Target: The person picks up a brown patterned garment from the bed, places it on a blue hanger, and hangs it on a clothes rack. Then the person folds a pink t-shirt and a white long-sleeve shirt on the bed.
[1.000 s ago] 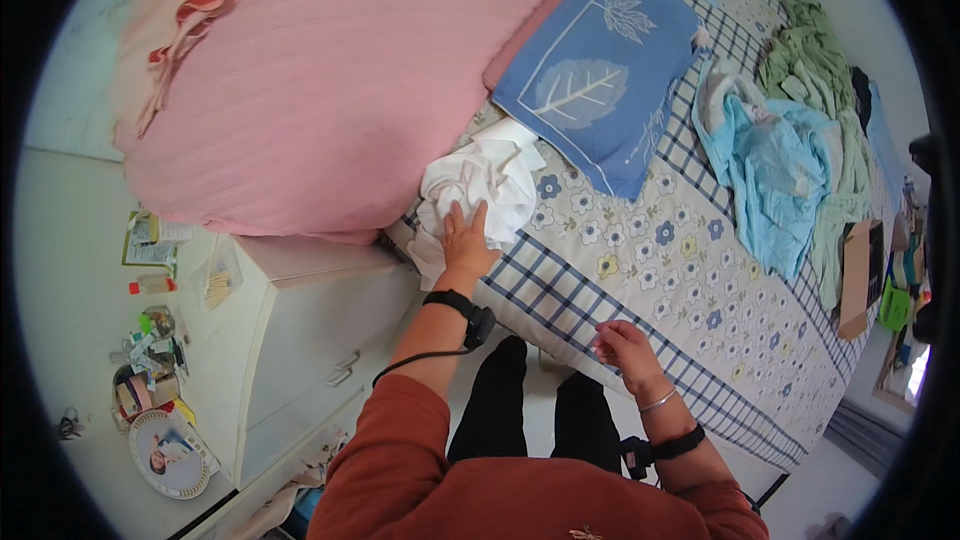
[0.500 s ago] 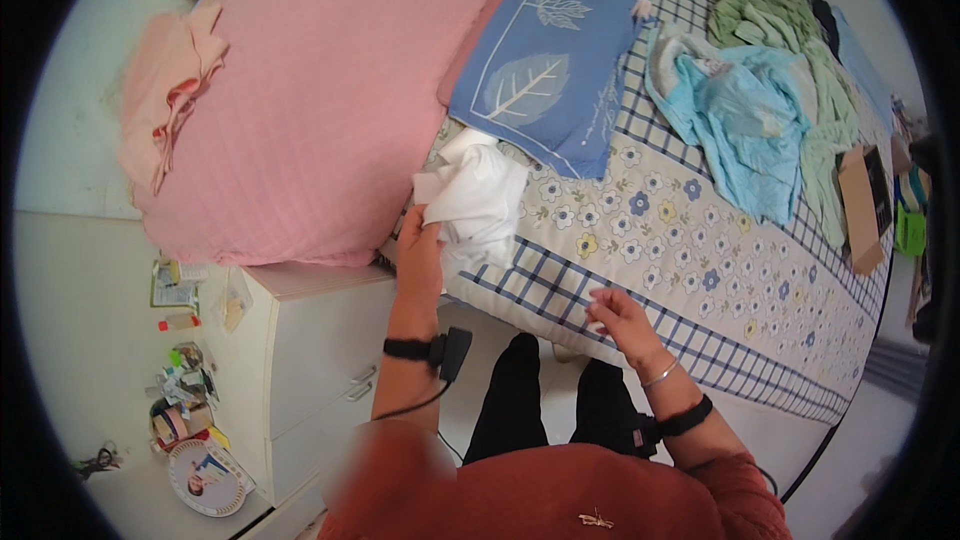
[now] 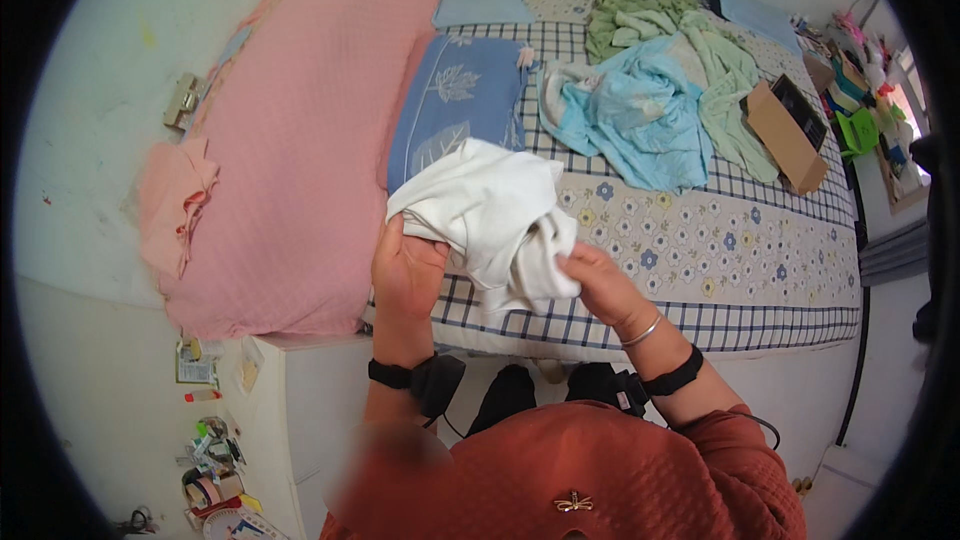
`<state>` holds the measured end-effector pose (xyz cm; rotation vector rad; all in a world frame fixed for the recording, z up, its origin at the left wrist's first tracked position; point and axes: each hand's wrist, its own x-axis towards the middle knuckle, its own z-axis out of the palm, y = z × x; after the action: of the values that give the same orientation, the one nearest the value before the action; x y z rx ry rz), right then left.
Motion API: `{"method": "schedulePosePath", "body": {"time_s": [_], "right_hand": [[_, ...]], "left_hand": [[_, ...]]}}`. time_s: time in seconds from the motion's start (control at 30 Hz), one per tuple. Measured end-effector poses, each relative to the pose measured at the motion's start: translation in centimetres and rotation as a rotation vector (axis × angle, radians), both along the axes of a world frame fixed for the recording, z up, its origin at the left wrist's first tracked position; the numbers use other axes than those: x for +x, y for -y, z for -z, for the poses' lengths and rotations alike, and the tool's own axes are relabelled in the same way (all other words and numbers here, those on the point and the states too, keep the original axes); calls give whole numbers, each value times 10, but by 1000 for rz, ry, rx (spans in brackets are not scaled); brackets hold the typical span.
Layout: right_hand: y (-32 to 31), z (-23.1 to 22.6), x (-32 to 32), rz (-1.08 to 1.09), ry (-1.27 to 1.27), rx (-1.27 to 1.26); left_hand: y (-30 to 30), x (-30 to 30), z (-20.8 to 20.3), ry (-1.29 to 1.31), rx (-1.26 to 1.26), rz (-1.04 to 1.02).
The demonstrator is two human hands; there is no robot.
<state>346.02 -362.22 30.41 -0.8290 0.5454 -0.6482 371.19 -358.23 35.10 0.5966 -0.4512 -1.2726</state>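
A crumpled white cloth garment (image 3: 490,205) hangs between my hands above the near edge of the bed. My left hand (image 3: 408,268) is closed on its left end, palm turned up, with some fingers hidden under the fabric. At the lower right corner of the cloth, my right hand (image 3: 603,285) pinches a bunched part. Just beyond the garment lies a blue pillow (image 3: 450,90) with pale leaf patterns, partly covered by the cloth in view.
A pink quilted cover (image 3: 290,170) spreads over the left side. Light blue cloth (image 3: 640,110) and a green blanket (image 3: 640,0) lie heaped on the flowered bedsheet (image 3: 690,240). An open cardboard box (image 3: 785,135) stands at the right. A white cabinet (image 3: 330,390) is at the lower left.
The white garment has been lifted off the bed and spread out toward me. My right hand, empty before, has moved up and taken hold of it. The view has shifted.
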Motion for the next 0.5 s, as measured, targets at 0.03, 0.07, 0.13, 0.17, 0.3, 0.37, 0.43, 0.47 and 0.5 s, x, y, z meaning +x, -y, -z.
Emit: {"method": "schedulePosePath", "body": {"time_s": [0.03,0.07,0.13,0.17,0.3,0.37,0.43,0.47,0.5], "right_hand": [[5,-14,-10,55,71,53],[10,-27,-18,119,172,46],[20,-53,-39,139,317,59],[25,-65,-47,151,378,59],[27,-106,-53,231,513,39],[30,-125,-53,241,417,27],[30,-137,-46,230,363,13],[30,-141,-41,213,332,11],[29,-144,-37,206,290,-24]], "left_hand": [[2,-1,0,-44,88,-54],[3,-2,2,-89,130,-81],[2,-3,7,-104,191,-74],[1,-4,9,-74,205,-41],[-4,-23,6,327,398,23],[-4,-43,-5,589,296,-96],[-4,-61,-25,829,133,-172],[-1,-66,-37,836,46,-24],[2,-75,-48,831,-46,32]]}}
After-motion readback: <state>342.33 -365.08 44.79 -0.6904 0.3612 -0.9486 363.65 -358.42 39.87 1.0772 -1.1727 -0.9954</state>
